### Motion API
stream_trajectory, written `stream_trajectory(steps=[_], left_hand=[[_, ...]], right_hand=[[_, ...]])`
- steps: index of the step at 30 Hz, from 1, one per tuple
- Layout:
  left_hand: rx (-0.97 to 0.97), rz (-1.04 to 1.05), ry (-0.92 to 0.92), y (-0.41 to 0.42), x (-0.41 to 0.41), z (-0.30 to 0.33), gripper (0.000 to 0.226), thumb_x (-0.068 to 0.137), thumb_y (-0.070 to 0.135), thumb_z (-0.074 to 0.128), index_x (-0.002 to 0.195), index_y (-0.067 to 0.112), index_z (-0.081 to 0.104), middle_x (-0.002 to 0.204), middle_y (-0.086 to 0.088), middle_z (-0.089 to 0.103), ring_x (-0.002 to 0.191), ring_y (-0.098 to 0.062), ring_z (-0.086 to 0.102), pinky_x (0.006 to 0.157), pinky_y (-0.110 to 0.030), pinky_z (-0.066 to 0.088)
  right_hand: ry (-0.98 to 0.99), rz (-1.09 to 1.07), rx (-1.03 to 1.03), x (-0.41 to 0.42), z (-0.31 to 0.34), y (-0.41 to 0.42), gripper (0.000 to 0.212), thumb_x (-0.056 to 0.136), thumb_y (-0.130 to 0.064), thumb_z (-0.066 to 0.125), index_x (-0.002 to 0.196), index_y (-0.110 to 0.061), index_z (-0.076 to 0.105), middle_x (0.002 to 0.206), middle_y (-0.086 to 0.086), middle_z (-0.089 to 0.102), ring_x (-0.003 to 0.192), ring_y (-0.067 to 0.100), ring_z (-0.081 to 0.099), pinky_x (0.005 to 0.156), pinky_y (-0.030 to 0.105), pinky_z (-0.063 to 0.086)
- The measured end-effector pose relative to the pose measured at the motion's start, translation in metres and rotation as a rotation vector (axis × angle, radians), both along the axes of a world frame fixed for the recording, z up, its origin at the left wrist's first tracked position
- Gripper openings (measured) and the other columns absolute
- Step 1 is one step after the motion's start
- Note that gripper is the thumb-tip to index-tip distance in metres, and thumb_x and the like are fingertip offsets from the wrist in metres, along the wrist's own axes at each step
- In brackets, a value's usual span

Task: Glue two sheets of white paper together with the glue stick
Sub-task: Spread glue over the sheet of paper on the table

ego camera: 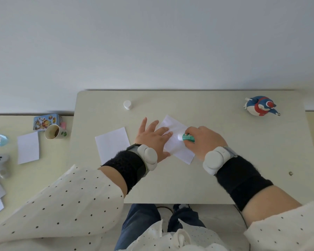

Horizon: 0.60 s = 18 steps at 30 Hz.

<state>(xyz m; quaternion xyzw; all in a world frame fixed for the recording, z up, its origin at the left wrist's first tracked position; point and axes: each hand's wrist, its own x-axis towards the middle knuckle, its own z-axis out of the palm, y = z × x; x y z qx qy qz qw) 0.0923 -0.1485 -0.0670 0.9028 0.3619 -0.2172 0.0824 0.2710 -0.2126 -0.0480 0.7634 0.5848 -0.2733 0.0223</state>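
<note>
My left hand [153, 137] lies flat with fingers spread straight, pressing down the left part of the tilted sheet [178, 140] in the middle of the desk [225, 160] so it stays put. My right hand [206, 142] is curled round the glue stick [188, 137], which lies nearly level with its white tip pointing left and meeting the paper just beside my left fingertips.

So I judge I am in the gluing step itself: the cap [127, 104] is off and stands at the far side of the desk, well apart from the work, and the stick is on the first sheet. How much of that sheet already carries glue I cannot tell; the paper is too bright for any sheen to show.

The second sheet [112, 144] lies flat to the left of my left hand, close to the first one but untouched, nothing on it. What is left, as I see it: finish spreading, lay the second sheet over the first, press them together, and probably put the cap back on.

Another piece of paper [28, 147] lies on the lower table [34, 178] far to the left.
</note>
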Motion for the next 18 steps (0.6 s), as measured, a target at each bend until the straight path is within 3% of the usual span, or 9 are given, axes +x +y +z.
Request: stream_trajectory(steps=[10,18], left_hand=[[-0.013,0.007,-0.001,0.001,0.000,-0.003,0.077,0.081,0.072,0.044,0.147,0.041,0.020,0.154,0.017,0.024,0.145,-0.025,0.004,0.111,-0.054,-0.017],[-0.018,0.013,0.011,0.002,0.001,-0.004,0.079,0.080,0.072,0.046,0.148,0.041,0.019,0.154,0.017,0.023,0.146,-0.025,0.001,0.112,-0.054,-0.017]], right_hand=[[-0.029,0.153,-0.048,-0.030,0.004,-0.017,0.025,0.093,-0.038,0.043,0.111,-0.024,0.052,0.091,0.000,0.048,0.070,0.023,0.046,0.059,0.029,0.033],[-0.025,0.033,-0.039,-0.006,0.009,0.002,0.023,0.092,-0.035,0.045,0.111,-0.025,0.054,0.091,0.003,0.050,0.073,0.025,0.050,0.062,0.030,0.041]])
